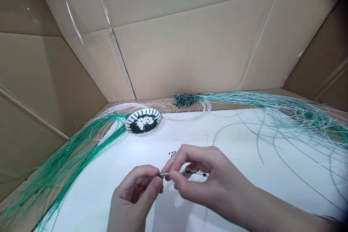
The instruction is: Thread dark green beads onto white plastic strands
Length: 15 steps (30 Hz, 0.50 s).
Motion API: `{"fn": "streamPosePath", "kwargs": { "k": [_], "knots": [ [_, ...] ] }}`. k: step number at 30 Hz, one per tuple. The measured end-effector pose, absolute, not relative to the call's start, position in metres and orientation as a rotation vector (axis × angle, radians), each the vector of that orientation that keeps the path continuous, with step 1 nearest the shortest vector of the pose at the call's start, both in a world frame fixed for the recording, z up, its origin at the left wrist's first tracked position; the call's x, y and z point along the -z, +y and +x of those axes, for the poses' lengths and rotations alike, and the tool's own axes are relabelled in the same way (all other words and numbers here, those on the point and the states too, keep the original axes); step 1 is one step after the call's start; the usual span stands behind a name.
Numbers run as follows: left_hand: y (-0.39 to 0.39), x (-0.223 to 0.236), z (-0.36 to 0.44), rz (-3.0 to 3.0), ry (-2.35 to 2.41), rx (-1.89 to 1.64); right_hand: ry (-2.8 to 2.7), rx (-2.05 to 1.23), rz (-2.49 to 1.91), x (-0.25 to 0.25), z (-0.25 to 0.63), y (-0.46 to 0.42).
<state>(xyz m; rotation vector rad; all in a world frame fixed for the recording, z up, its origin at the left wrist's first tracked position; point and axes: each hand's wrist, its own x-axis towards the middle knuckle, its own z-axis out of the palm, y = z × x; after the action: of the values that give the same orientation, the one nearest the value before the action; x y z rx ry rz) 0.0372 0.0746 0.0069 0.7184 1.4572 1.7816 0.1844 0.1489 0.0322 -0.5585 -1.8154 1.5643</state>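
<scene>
Low in the middle of the head view, my left hand (pixel 137 190) pinches the end of a thin green-and-white cord (pixel 164 175) between thumb and forefinger. Close beside it, my right hand (pixel 209 174) grips the same cord between thumb and fingertips. Small dark beads (pixel 187 172) sit on the cord under my right palm, and a thin loop of it shows beyond them. My fingertips hide part of the cord. Just past my right fingers, several loose dark beads (pixel 172 153) lie on the white work surface (pixel 95 195).
A striped-rim plate (pixel 141 111) holds many dark beads. Green strands (pixel 84 156) spread along the left side, with white strands (pixel 122 106) behind the plate. A knotted dark-green bundle (pixel 187 99) trails long cords (pixel 272 101) rightward. Cardboard walls (pixel 190 50) enclose the back and sides.
</scene>
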Motion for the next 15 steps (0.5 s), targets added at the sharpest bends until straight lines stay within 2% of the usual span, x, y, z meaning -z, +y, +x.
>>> {"fn": "streamPosePath", "kwargs": {
  "k": [15],
  "knots": [
    [0.072,0.0,0.024,0.871,1.48,-1.727,-1.893,-1.436,-0.55,-0.032,0.185,0.149]
  ]
}}
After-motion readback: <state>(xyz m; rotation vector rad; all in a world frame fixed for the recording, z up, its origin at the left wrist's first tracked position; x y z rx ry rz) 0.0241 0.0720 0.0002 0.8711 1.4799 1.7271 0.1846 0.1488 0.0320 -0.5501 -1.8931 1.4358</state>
